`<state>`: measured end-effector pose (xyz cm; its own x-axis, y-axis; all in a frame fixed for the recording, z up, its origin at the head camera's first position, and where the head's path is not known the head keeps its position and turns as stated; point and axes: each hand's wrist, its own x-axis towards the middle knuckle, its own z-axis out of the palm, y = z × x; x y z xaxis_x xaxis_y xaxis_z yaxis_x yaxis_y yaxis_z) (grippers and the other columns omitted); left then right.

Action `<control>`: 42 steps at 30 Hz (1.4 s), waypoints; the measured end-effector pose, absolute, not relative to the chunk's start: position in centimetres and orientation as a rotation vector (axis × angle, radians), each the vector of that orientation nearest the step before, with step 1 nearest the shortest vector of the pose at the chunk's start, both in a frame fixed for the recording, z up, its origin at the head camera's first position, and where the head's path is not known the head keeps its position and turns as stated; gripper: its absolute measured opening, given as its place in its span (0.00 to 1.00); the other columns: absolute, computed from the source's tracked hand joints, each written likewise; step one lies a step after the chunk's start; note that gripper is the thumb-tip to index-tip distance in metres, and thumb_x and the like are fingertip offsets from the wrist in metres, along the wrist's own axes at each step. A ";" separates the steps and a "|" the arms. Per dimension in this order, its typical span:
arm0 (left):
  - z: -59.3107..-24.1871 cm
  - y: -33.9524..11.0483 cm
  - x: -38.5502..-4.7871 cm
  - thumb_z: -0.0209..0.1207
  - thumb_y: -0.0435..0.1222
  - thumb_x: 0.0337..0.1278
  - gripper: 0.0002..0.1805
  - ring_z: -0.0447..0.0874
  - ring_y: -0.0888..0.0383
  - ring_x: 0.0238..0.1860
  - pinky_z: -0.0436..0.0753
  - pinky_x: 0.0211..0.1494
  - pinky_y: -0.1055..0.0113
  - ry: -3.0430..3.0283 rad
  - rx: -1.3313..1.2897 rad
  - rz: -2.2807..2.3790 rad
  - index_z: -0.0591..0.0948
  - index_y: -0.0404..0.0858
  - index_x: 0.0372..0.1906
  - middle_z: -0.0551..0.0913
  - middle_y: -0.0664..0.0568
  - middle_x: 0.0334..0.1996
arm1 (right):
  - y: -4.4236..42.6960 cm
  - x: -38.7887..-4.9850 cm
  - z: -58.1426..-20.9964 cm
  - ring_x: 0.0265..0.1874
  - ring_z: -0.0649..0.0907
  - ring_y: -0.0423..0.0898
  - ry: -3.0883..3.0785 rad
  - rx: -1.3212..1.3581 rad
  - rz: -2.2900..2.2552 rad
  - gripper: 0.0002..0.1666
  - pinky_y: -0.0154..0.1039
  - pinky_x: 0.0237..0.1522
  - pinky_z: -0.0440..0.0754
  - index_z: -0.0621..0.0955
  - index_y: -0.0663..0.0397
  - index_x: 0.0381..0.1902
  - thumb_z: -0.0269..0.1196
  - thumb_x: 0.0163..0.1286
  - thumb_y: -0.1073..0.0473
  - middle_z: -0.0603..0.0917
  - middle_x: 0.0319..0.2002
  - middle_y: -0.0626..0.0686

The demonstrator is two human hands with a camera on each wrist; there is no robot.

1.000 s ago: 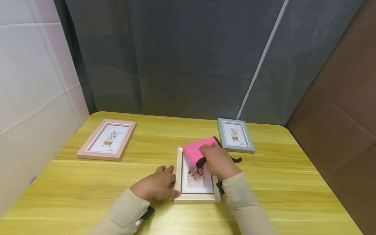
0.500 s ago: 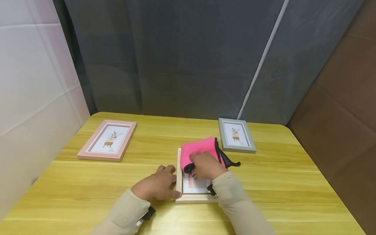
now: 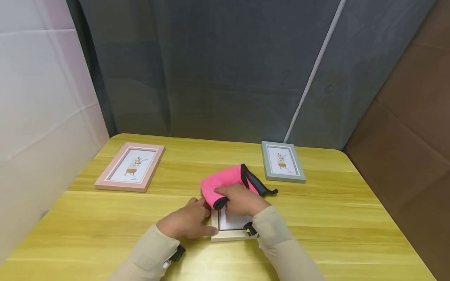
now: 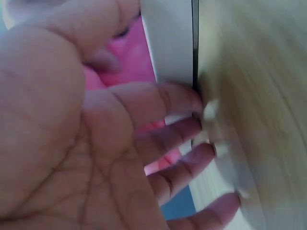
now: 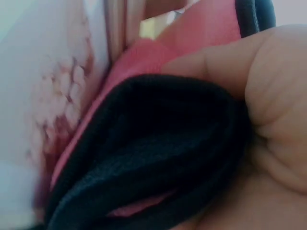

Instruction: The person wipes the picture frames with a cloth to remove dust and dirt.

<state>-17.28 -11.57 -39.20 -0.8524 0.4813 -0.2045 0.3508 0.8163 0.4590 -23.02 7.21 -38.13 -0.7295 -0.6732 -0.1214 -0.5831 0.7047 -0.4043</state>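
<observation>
A cream picture frame (image 3: 232,235) lies flat in front of me, a pink blossom print (image 5: 67,91) inside it. Folded pink cloth with black edging (image 3: 219,181) covers its upper part and reaches past the frame's left side. My right hand (image 3: 242,200) grips this cloth against the frame, its thumb side over the fold. Along the left side of the frame rests my left hand (image 3: 188,221); its fingers (image 4: 165,103) touch the frame's outer edge, loosely extended, and the thumb lies by the lower left corner. Cloth and right hand hide much of the print.
On the yellow wood-grain table (image 3: 334,218), a pink picture frame (image 3: 154,168) lies at the back left. A grey-blue picture frame (image 3: 299,166) lies at the back right. Behind the table hangs a dark grey curtain (image 3: 218,78).
My right hand has slid left and slightly down with the pink cloth, from the frame's upper right across to its left edge. The left hand has stayed put.
</observation>
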 end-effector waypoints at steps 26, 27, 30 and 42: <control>-40.0 -12.8 -17.0 0.62 0.62 0.52 0.40 0.44 0.26 0.73 0.53 0.53 0.16 2.647 0.408 0.463 0.77 0.45 0.67 0.52 0.35 0.76 | 7.6 -15.3 -37.6 0.61 0.77 0.48 2.737 -1.068 -0.077 0.27 0.46 0.59 0.77 0.82 0.36 0.60 0.66 0.64 0.62 0.82 0.57 0.45; -39.9 -12.8 -16.9 0.62 0.63 0.51 0.41 0.44 0.26 0.73 0.53 0.53 0.16 2.642 0.405 0.460 0.77 0.45 0.67 0.52 0.34 0.76 | 7.3 -15.4 -37.6 0.60 0.77 0.48 2.736 -1.056 -0.065 0.27 0.46 0.57 0.78 0.81 0.35 0.60 0.66 0.65 0.61 0.82 0.57 0.45; -39.8 -12.7 -16.7 0.62 0.65 0.50 0.43 0.44 0.24 0.72 0.53 0.52 0.15 2.628 0.403 0.458 0.74 0.47 0.70 0.52 0.34 0.76 | 6.7 -16.5 -37.4 0.56 0.79 0.46 2.721 -1.033 -0.054 0.25 0.43 0.55 0.78 0.81 0.36 0.60 0.67 0.66 0.58 0.83 0.54 0.44; -39.4 -12.4 -16.4 0.59 0.66 0.54 0.44 0.44 0.25 0.72 0.55 0.51 0.16 2.619 0.405 0.433 0.71 0.47 0.72 0.51 0.34 0.76 | 4.8 -23.4 -36.5 0.54 0.79 0.44 2.628 -0.725 -0.212 0.29 0.42 0.59 0.75 0.75 0.39 0.69 0.62 0.71 0.62 0.79 0.62 0.50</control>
<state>-16.36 -12.40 -39.40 -0.8544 0.3505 -0.3836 0.2083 0.9074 0.3651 -23.38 4.76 -36.53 -0.7834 -0.5198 -0.3409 -0.4584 0.8535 -0.2480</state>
